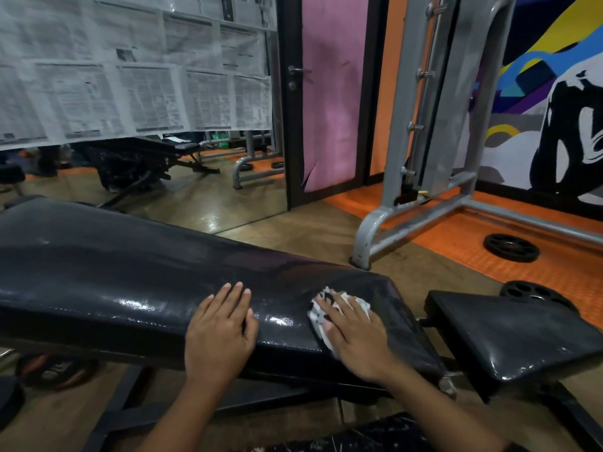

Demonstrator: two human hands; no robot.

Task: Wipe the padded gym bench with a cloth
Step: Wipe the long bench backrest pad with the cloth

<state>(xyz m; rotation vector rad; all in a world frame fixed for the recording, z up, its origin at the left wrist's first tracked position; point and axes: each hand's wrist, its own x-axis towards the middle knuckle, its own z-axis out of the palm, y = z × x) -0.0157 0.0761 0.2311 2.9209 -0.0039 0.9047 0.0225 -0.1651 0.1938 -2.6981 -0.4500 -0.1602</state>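
Looks midway: the long black vinyl bench pad shines wet near the hands, the far end dull. Right hand presses the white patterned cloth flat with straight fingers; left hand rests open, holding nothing.

A mirror, its upper part papered with newsprint, stands left of a dark-framed door with a pink panel. A grey steel rack stands on orange matting, where a black weight plate lies flat. A painted mural covers the right wall.

newspaper sheets, print too blurred to read
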